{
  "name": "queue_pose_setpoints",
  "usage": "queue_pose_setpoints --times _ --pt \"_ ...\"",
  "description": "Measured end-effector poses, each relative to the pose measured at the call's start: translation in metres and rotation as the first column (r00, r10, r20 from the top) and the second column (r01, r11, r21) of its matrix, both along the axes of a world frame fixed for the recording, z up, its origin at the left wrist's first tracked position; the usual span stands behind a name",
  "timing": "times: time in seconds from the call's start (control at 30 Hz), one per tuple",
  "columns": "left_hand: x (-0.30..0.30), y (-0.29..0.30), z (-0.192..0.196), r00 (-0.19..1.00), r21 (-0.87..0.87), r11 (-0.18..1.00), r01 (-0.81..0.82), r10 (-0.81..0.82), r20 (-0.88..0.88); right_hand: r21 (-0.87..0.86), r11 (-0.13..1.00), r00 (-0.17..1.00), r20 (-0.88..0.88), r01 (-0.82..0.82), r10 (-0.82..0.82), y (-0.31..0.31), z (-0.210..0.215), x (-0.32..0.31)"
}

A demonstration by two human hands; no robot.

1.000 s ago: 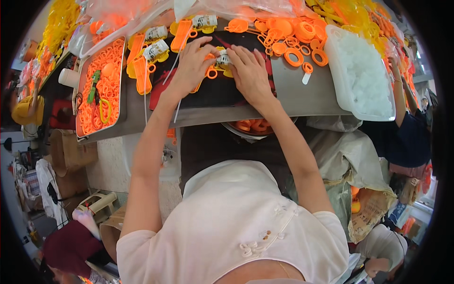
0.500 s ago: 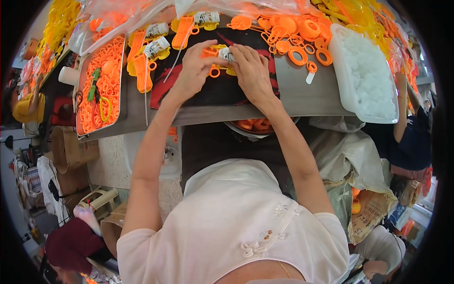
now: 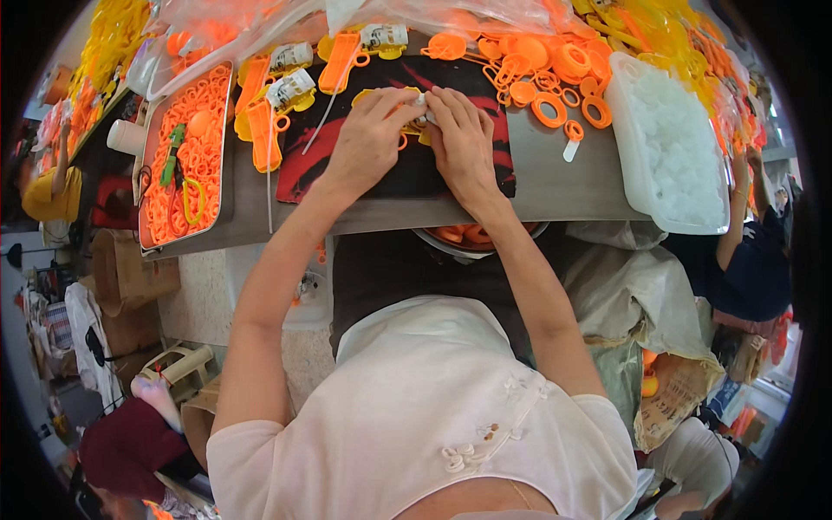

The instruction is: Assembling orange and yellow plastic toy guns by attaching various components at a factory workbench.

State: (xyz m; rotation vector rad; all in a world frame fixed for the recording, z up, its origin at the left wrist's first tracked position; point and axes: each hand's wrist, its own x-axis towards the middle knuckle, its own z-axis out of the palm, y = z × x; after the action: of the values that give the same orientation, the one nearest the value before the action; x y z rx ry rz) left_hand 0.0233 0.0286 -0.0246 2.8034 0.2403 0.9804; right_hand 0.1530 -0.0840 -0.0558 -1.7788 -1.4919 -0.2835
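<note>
Slipping looks the likeliest trouble: the fingers of the left hand (image 3: 368, 146) and right hand (image 3: 464, 149) are curled closed on a yellow-and-orange plastic piece (image 3: 420, 135) over the black-and-red mat (image 3: 425, 182), and uneven pressure could dislodge its small white part (image 3: 421, 101) (the exact grip is hidden). Loose orange rings (image 3: 548, 122) lie rightward — well apart — while similar orange-and-yellow pieces (image 3: 263, 139) crowd the counter's (image 3: 568, 189) left.
</note>
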Motion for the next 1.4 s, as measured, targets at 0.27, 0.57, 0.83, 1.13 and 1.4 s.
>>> queue_pose_setpoints --times 0.27,0.57,0.83,1.13,1.4 --pt "-0.001 -0.02 0.0 0.998 -0.099 0.994 -0.053 0.056 0.032 0.067 0.998 0.99 -0.143 0.0 0.009 -0.014 0.006 0.008" --pt "-0.059 0.033 0.001 0.972 -0.033 0.972 -0.233 0.233 -0.01 0.074 0.996 0.979 -0.197 -0.046 0.06 -0.02 0.006 -0.006" --pt "-0.053 0.041 0.01 0.954 -0.056 0.96 -0.274 0.264 -0.142 0.158 0.987 0.945 -0.324 0.01 0.042 -0.043 0.032 0.033" --pt "-0.037 0.011 0.028 0.93 0.071 0.932 -0.355 0.36 -0.072 0.083 0.996 0.845 -0.534 0.029 0.02 -0.043 0.055 0.086" --pt "0.046 0.016 -0.004 0.998 -0.1 0.995 0.001 -0.007 -0.06 0.206 0.978 0.915 -0.398 0.027 0.059 0.032 0.078 0.136"
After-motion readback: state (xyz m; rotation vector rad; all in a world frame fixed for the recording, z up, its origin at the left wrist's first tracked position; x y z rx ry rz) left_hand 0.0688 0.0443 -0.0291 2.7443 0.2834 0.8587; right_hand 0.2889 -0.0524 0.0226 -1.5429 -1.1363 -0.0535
